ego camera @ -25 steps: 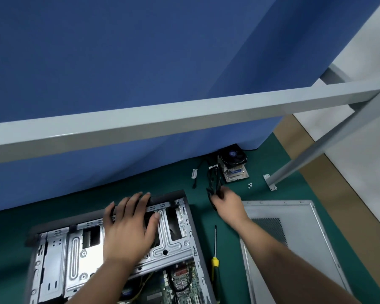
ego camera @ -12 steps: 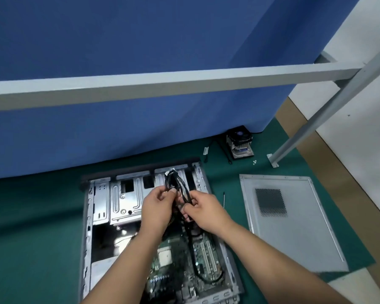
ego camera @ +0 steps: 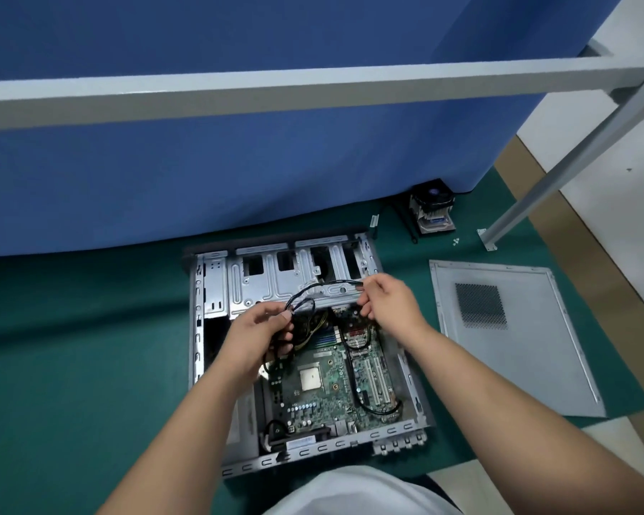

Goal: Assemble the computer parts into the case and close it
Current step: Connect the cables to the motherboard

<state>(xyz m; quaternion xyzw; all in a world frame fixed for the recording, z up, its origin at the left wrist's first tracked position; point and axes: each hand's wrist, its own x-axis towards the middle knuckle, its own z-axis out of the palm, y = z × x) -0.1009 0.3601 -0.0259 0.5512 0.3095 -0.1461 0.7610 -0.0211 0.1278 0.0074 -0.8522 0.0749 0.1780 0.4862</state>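
An open grey computer case [ego camera: 402, 433] lies flat on the green mat, with a green motherboard [ego camera: 324, 388] inside and a metal drive cage [ego camera: 272, 280] at its far end. Over the cage, a black cable [ego camera: 324, 286] stretches between both hands. My left hand [ego camera: 261, 332] grips the bundled end of it. The other end is pinched by my right hand [ego camera: 387, 302], held above the case's right side. The grey side panel [ego camera: 517, 351] with a mesh vent lies to the right of the case.
A CPU cooler with a fan [ego camera: 434, 210] sits at the back right by the blue partition [ego camera: 238, 150]. Small screws [ego camera: 456, 240] lie near a grey frame leg [ego camera: 558, 169]. A grey crossbar [ego camera: 313, 87] spans overhead. Green mat [ego camera: 71, 366] extends to the left.
My hands have drawn apart, pulling the black cable out from a bundle into a span over the drive cage. The view has shifted down, showing the whole case.
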